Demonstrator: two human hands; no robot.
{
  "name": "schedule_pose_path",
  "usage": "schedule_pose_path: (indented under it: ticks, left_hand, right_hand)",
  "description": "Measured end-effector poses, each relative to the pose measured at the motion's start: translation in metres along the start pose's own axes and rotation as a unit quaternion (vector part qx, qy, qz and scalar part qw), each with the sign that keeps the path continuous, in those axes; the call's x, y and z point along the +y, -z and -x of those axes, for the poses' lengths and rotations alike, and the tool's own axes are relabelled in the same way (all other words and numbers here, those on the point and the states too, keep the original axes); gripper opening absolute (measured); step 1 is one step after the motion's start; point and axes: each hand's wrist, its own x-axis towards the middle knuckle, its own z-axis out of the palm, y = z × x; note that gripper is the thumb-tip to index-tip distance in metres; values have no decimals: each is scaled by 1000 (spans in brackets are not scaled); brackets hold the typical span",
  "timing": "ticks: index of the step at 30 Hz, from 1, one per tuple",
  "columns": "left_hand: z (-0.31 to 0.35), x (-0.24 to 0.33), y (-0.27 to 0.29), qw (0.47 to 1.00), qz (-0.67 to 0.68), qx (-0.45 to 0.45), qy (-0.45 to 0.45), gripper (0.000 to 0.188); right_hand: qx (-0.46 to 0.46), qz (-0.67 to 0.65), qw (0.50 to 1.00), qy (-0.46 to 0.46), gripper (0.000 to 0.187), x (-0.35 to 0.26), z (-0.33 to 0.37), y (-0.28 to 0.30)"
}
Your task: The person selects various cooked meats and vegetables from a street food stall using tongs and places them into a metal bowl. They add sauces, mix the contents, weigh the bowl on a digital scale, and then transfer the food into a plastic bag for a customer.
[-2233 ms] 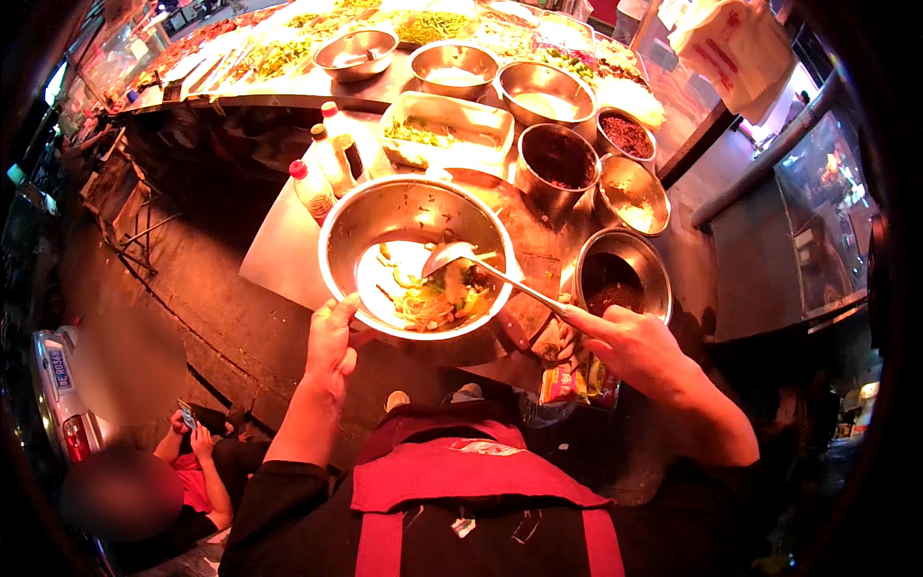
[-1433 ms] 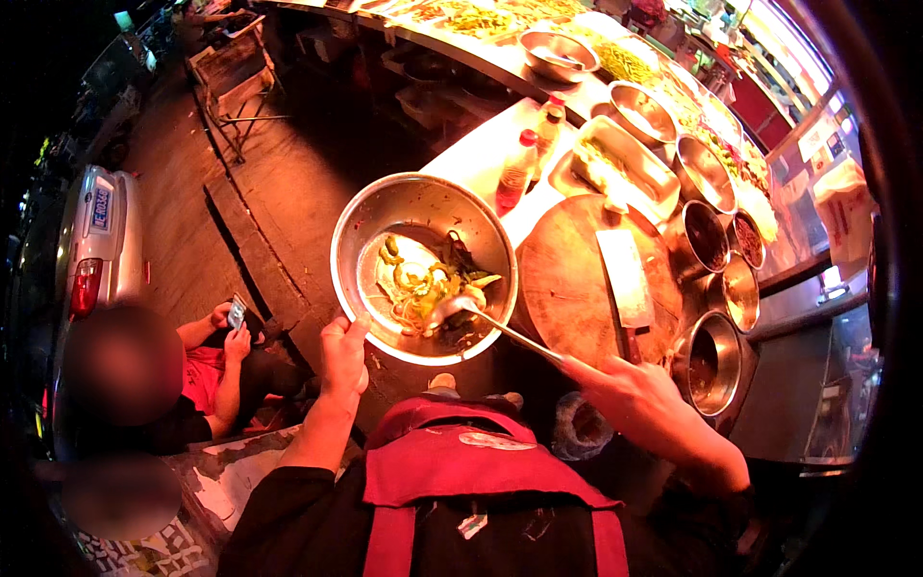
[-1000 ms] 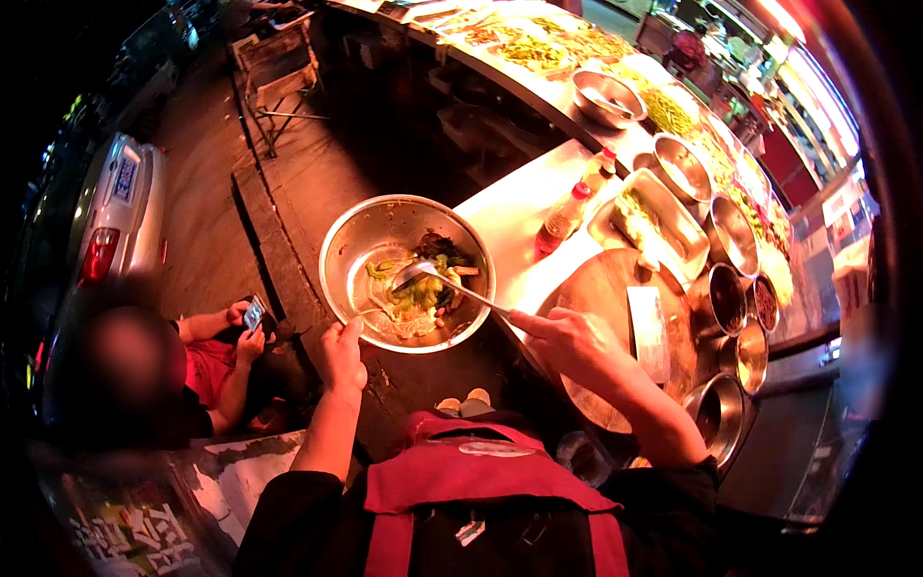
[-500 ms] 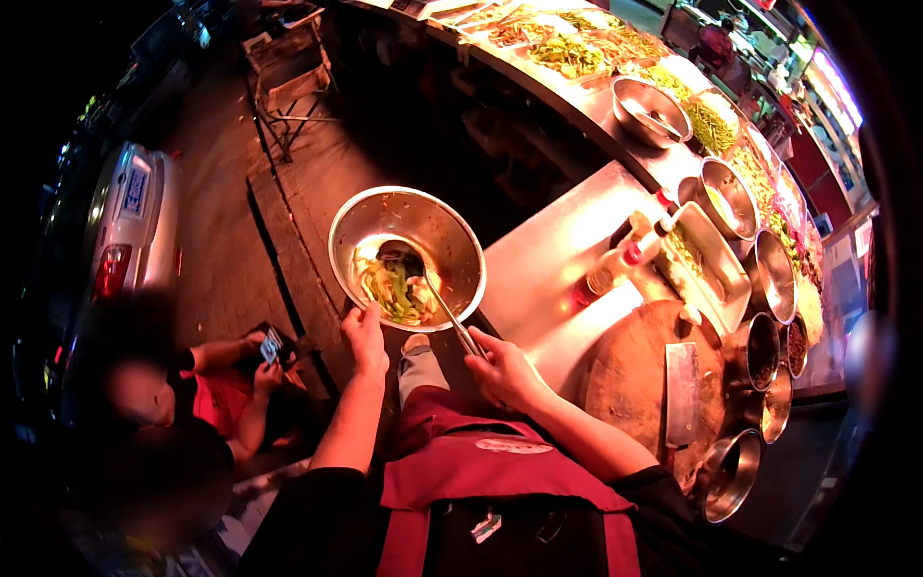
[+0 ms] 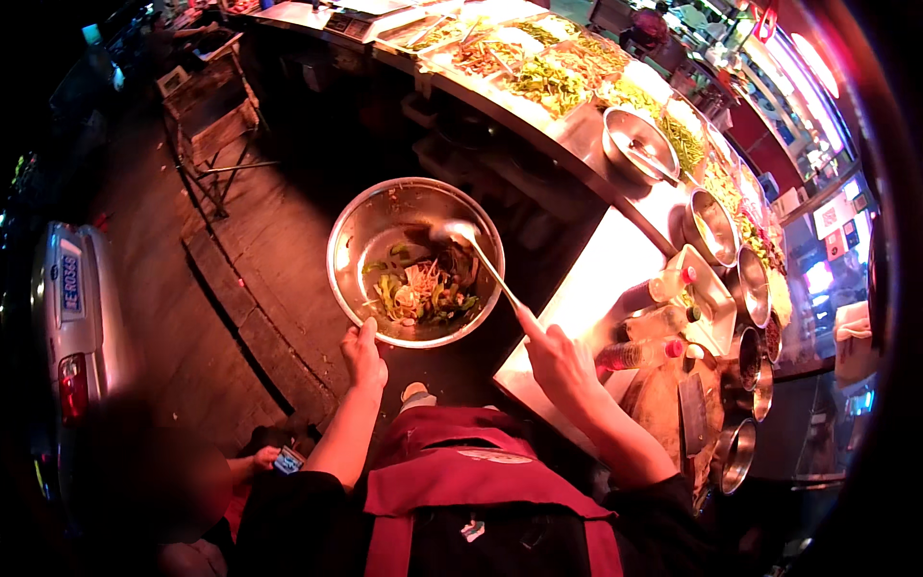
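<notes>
My left hand (image 5: pixel 363 356) is closed on the near left rim of a wide stainless steel mixing bowl (image 5: pixel 338 260), held up above the pavement. Inside lies a tossed mix of green vegetable pieces and pale shreds (image 5: pixel 423 293), gathered low toward the near side. With my right hand (image 5: pixel 558 363) I grip the long handle of a metal spoon (image 5: pixel 492 269), index finger stretched along it. The spoon's head reaches into the far right part of the bowl, over the food, and shines in the light.
To the right, a steel table (image 5: pixel 586 279) bears bottles (image 5: pixel 639 354), a tray (image 5: pixel 713 308), and a round chopping board with a cleaver (image 5: pixel 692 413). Food trays (image 5: pixel 548 82) and steel bowls (image 5: pixel 639 144) line the counter. A seated person's hand (image 5: pixel 264 458) holds a phone at lower left.
The spoon's head has shifted from the bowl's middle to its far right, and my right hand has moved outward. The food is rearranged. My view has turned, shifting the surroundings.
</notes>
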Motion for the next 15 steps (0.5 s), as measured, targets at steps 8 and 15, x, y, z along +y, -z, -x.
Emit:
schedule_pose_path:
  ticks: [8, 15]
  left_hand:
    - [-91, -23, -23, 995, -77, -58, 11, 5]
    - [-135, -6, -66, 982, -166, -50, -76, 12]
  right_hand:
    - [-147, 0, 983, 111, 47, 5, -68, 14]
    - [14, -70, 997, 26, 42, 64, -139, -65]
